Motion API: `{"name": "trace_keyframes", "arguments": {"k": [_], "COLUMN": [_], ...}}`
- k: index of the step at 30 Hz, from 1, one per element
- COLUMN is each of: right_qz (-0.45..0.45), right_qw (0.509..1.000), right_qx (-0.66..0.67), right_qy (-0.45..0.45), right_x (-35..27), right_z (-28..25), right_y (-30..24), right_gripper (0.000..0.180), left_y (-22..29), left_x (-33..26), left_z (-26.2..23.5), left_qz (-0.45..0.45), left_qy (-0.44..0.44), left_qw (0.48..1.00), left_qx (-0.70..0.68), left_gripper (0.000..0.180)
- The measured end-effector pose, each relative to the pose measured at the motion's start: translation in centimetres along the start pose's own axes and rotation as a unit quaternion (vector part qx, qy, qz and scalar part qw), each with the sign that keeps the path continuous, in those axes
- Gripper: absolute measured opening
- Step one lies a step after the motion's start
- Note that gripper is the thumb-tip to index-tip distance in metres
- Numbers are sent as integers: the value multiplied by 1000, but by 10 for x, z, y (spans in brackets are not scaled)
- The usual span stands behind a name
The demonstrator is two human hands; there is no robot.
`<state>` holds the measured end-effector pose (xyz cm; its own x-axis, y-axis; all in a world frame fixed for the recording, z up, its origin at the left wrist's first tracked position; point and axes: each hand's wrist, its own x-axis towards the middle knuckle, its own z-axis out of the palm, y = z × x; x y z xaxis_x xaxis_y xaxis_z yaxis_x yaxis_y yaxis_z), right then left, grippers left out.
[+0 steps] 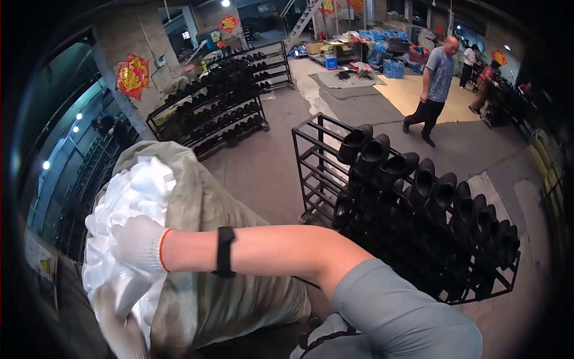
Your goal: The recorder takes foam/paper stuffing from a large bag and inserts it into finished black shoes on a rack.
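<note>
A big grey-green sack (233,299) stands at my left, lined with crinkled white plastic (140,188) that spills out of its mouth. My right arm, with a grey sleeve and a black wristband (225,251), reaches across to it. My right hand (139,244), in a white glove with an orange cuff, grips the liner at the sack's mouth, its fingertips buried in the plastic. A dirty-white gloved shape (116,326) at the sack's lower left looks like my left hand on the liner's edge. Its fingers are not clear.
A black wheeled rack (314,173) loaded with black rubber boots (418,191) stands just right of the sack. A longer rack of dark shoes (215,102) lines the far left wall. A person in a grey shirt (433,90) walks across the concrete floor beyond, with others at the far right.
</note>
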<state>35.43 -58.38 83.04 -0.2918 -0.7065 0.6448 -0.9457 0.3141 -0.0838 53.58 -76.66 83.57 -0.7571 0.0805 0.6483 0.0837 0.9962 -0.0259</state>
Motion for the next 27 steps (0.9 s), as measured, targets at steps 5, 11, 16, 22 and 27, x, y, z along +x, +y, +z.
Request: {"name": "trace_keyframes", "arguments": {"k": [5, 11, 16, 22, 27], "right_qz": [89, 478, 552, 443, 453], "right_qw": [940, 815, 811, 808, 821], "right_qx": [235, 179, -29, -274, -269], "right_qy": [231, 274, 192, -276, -218], "right_x": [-131, -367, -501, -516, -559], "right_z": [-130, -229, -247, -152, -156], "right_y": [104, 253, 365, 429, 450], "right_gripper": [42, 44, 40, 26, 20], "left_y": [177, 297, 461, 551, 553], "left_x": [39, 87, 186, 210, 202], "left_z": [-4, 191, 378, 519, 527], "left_qz": [-5, 61, 263, 416, 460], "left_qy": [-43, -266, -347, -373, -356], "left_qw": [999, 894, 831, 774, 759], "left_qx": [-20, -356, -346, -298, -292], "left_gripper": [36, 30, 19, 19, 22]}}
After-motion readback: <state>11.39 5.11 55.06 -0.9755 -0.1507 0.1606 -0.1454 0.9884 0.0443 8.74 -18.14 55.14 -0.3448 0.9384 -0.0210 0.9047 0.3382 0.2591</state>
